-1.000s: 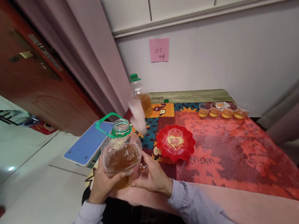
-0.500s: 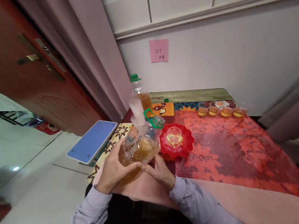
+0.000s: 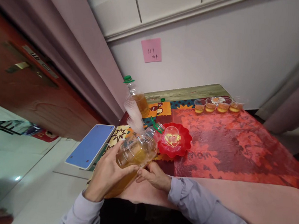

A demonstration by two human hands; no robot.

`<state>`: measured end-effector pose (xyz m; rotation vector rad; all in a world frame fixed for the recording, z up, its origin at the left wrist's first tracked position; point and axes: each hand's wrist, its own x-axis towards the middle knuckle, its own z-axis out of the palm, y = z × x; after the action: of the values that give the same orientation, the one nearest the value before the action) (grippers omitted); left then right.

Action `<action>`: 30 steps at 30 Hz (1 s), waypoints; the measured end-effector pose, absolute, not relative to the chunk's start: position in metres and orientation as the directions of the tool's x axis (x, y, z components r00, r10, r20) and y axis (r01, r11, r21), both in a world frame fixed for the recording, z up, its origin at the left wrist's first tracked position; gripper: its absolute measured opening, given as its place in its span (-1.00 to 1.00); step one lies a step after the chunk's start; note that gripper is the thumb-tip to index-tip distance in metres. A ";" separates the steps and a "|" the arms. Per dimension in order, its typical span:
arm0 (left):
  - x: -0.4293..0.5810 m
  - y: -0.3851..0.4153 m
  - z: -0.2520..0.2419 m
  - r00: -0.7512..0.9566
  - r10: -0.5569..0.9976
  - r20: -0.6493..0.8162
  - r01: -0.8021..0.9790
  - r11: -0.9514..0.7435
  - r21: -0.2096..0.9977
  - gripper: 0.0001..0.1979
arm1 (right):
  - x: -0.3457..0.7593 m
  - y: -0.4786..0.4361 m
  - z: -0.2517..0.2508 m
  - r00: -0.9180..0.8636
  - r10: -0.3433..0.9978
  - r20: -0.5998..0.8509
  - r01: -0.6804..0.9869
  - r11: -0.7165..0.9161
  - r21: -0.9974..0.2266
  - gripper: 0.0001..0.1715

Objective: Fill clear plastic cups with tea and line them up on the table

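Observation:
A large clear bottle of amber liquid is held tilted, its open mouth with a green neck ring pointing towards a red scalloped plate. My left hand wraps around the bottle's left side. My right hand grips it from the lower right, with the fingers partly hidden beneath. On the plate stands a clear plastic cup, close to the bottle's mouth. Whether liquid is flowing into it I cannot tell. Behind the bottle leans a stack of clear cups.
A second bottle with a green cap stands at the back left. Near it lies a small green cap. Several cups with amber liquid line the table's back edge. A blue stool is left of the patterned table.
The bottle has tipped further over, its mouth dropping towards the cup on the plate while its base moved down and left. Both hands moved with it. The view has shifted slightly.

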<state>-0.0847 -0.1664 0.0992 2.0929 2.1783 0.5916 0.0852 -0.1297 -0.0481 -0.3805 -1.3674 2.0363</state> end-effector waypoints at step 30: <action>-0.076 -0.140 0.115 0.040 0.992 0.118 0.974 -0.065 0.219 -0.12 | 0.087 -0.128 -0.042 -0.752 0.654 0.082 -0.423 -0.383 -0.821 -0.15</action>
<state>-0.0759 -0.1397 0.1149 2.2073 2.0929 0.3655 0.0865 -0.1284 -0.0422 -0.3368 -1.1735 2.1513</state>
